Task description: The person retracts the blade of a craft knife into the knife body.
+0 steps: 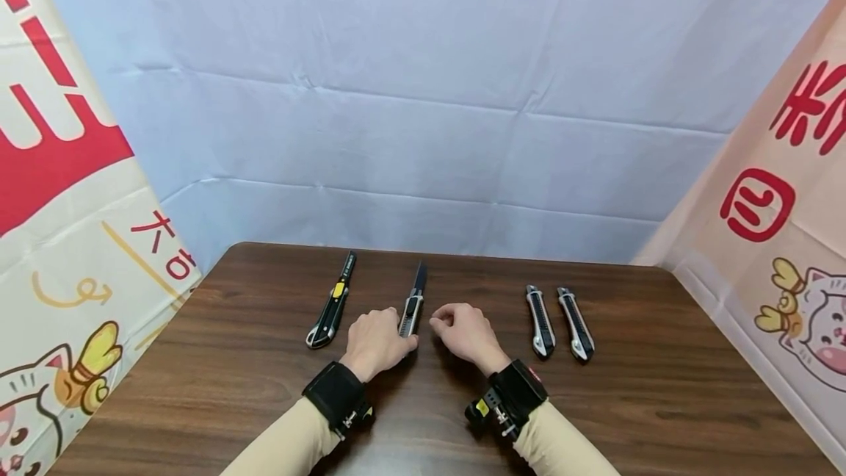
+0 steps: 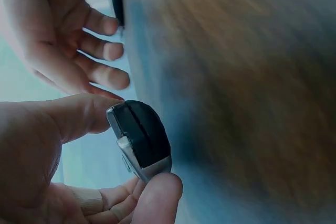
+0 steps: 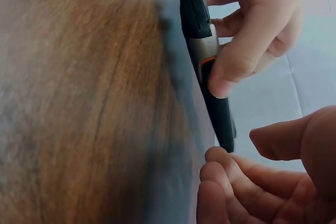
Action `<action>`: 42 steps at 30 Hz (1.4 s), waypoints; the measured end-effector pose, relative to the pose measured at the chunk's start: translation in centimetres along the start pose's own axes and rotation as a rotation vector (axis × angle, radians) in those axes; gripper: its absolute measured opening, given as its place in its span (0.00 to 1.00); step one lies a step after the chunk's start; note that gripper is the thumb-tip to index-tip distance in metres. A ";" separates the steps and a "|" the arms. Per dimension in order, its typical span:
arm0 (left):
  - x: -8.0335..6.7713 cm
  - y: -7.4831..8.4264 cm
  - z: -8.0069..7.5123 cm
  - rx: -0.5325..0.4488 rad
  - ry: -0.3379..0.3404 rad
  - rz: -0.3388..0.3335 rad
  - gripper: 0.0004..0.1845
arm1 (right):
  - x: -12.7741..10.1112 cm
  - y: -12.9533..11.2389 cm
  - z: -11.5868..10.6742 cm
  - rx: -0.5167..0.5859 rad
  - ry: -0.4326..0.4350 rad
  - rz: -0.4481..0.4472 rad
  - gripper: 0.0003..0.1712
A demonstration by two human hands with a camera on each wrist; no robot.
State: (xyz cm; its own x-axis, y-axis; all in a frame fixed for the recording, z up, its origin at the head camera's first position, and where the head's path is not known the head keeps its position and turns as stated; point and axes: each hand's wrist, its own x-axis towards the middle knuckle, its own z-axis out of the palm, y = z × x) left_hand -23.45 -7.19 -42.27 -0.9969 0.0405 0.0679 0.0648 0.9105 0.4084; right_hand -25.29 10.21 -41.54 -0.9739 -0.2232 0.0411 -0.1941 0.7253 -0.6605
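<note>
Left hand (image 1: pixel 378 341) pinching middle utility knife (image 1: pixel 413 304), steadying it on worktop (image 1: pixel 661 388).
Right hand (image 1: pixel 465 331) at 3 o'clock, loosely curled, holding nothing.

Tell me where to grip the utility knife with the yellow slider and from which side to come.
Grip the yellow-slider knife by its black handle, near the rounded butt end closest to you, pinching across its narrow sides from above. It lies flat on the table, tip pointing away, left of the left hand, with free space around it.

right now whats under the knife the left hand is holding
The dark wooden table lies under the middle utility knife. The left hand covers its rear end, so the contact there is hidden.
</note>
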 end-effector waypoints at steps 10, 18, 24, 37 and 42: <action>-1.2 1.7 -0.2 -0.035 0.045 0.081 0.17 | 0.4 0.4 0.2 0.254 -0.059 0.100 0.19; -1.7 2.6 0.2 -0.033 0.058 0.104 0.18 | 0.4 0.2 0.5 0.472 -0.064 0.168 0.20; -1.9 2.9 0.5 -0.044 0.055 0.096 0.18 | 0.5 0.5 0.7 0.536 -0.060 0.186 0.18; -1.8 1.6 -0.3 -0.421 -0.247 0.195 0.19 | 0.4 1.2 -0.6 0.477 -0.059 0.147 0.16; -1.5 0.9 -0.3 -0.817 -0.542 0.144 0.16 | 0.4 1.5 -1.2 0.452 -0.050 0.127 0.15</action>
State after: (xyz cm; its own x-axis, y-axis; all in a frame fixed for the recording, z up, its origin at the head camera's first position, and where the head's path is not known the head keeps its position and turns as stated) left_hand -21.92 -6.53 -41.69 -0.8497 0.4969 -0.1765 -0.0053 0.3265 0.9452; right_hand -26.14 11.98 -41.56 -0.9776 -0.1902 -0.0902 0.0079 0.3951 -0.9186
